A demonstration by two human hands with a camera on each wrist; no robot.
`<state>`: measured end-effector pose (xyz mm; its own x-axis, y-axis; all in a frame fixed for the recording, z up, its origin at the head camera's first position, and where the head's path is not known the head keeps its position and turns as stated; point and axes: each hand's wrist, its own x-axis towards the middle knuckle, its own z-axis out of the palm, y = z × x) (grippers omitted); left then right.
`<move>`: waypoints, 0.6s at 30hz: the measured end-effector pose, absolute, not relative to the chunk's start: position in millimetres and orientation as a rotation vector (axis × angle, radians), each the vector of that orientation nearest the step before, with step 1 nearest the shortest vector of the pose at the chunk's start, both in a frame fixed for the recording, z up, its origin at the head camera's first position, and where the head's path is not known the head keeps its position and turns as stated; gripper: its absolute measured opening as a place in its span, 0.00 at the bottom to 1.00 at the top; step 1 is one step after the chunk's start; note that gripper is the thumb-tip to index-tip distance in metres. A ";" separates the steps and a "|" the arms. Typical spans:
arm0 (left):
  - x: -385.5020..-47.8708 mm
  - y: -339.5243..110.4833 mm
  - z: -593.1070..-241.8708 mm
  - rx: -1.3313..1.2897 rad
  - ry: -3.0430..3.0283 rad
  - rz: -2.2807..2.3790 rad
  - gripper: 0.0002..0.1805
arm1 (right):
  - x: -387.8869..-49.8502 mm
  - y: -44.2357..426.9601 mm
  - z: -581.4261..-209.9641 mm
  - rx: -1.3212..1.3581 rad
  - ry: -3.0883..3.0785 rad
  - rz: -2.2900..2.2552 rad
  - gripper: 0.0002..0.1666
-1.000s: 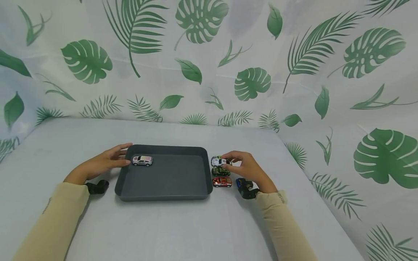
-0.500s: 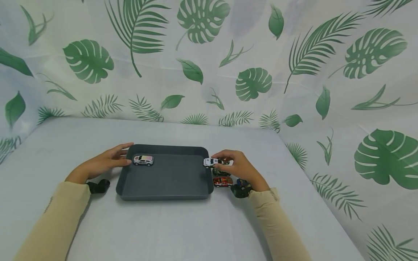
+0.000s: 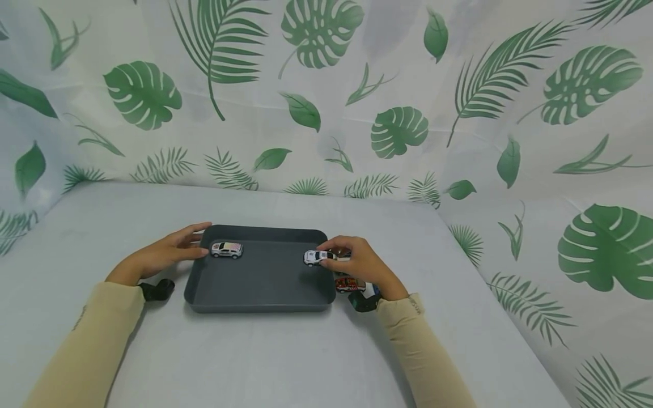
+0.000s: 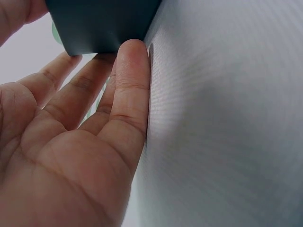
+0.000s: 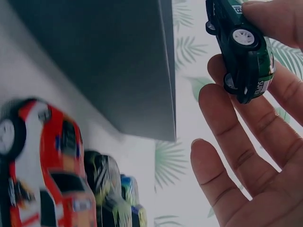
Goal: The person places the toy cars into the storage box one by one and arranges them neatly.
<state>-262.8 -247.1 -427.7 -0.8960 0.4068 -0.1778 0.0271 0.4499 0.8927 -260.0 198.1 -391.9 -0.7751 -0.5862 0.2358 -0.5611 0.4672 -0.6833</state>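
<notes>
My right hand pinches a small white toy car between thumb and fingers, just inside the right rim of a dark grey tray. The right wrist view shows this toy car from its dark side and wheels, held above the tray's wall. Another white toy car with pinkish markings stands in the tray's far left corner. At the tray's left side rests my left hand, its thumb at the rim. In the left wrist view, its extended fingers touch the tray's outer wall.
Right of the tray, a red toy car stands on the white tabletop, partly behind my right wrist. Beyond it, the right wrist view shows a camouflage toy car and a blue-green one. A leaf-patterned cloth hangs behind.
My right hand has carried the white toy car leftward, from the row beside the tray to over the tray's right side. My left hand has stayed at the tray's left edge.
</notes>
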 end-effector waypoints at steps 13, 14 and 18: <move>-262.9 -246.8 -427.0 0.363 2.337 1.430 0.50 | -255.7 174.0 -395.7 -1.085 2.656 -1.200 0.16; -263.0 -247.1 -427.0 0.364 2.338 1.430 0.50 | -255.3 172.0 -395.9 -1.083 2.657 -1.199 0.16; -263.4 -248.1 -427.4 0.378 2.335 1.436 0.50 | -254.2 165.1 -396.8 -1.094 2.659 -1.200 0.16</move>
<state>-263.4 -248.1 -427.4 -0.8947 0.4124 -0.1714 0.0330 0.4439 0.8955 -254.2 165.1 -396.8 -0.7530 -0.6094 0.2483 -0.5894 0.4568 -0.6663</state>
